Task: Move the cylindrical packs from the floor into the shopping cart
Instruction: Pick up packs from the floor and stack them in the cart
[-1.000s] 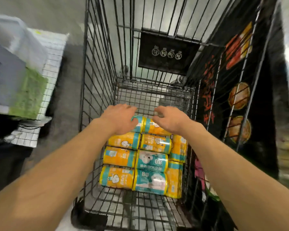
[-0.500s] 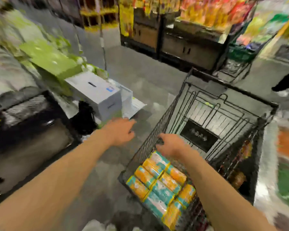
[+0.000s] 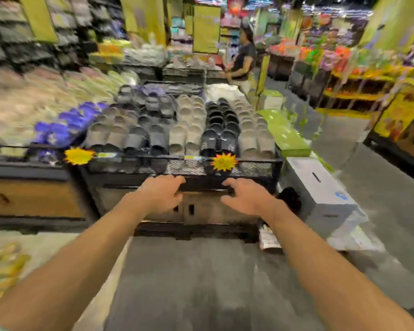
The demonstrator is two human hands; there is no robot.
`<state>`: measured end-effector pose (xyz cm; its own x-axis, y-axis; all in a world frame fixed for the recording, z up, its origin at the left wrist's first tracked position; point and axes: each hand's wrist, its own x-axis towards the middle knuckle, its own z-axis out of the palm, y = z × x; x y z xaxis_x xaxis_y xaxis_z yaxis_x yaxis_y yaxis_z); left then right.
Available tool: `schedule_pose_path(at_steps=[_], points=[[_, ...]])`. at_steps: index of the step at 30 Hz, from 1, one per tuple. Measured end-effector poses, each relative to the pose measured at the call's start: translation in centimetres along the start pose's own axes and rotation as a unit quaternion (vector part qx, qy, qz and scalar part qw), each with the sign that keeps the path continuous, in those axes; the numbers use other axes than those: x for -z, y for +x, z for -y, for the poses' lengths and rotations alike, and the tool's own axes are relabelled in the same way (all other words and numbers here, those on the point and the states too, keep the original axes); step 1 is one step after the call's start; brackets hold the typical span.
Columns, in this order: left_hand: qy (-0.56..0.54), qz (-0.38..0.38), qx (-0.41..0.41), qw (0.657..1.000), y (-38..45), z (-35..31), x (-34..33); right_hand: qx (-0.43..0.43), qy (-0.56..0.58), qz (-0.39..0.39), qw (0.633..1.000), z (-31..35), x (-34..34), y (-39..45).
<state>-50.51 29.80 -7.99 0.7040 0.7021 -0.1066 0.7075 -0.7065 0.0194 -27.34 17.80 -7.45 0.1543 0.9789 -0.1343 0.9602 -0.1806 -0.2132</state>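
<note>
We've turned from the cart; it's out of view. Left hand [image 3: 161, 195] and right hand [image 3: 245, 197] empty, fingers loosely spread, facing slipper display [image 3: 182, 130]. Next pack unseen.

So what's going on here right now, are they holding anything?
No. Both arms reach forward with the left hand and right hand empty, fingers loosely spread, in front of a display table stacked with slippers. The picture is blurred. A white box sits on the floor to the right. No cart shows in this view, and blurred yellow shapes at lower left can't be identified.
</note>
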Motion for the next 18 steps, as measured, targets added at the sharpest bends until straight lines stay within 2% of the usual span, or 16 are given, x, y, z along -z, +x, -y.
schedule_pose_path(at_steps=[4, 8, 13, 18], points=[[0.0, -0.01, 0.137, 0.991, -8.5, 13.8, 0.1, 0.124, -0.023, 0.016, 0.992, 14.9, -1.5, 6.6], [-0.023, -0.007, 0.256, 0.966, -16.6, 23.6, -0.9, 0.216, -0.061, 0.043, 0.973, 26.6, -3.1, 10.7], [-0.075, -0.023, 0.347, 0.934, -24.9, 30.9, -2.3, 0.31, -0.088, 0.065, 0.944, 38.0, -4.6, 14.7], [-0.047, -0.032, 0.433, 0.9, -30.5, 36.1, -3.5, 0.392, -0.098, 0.08, 0.911, 48.7, -7.6, 19.0]])
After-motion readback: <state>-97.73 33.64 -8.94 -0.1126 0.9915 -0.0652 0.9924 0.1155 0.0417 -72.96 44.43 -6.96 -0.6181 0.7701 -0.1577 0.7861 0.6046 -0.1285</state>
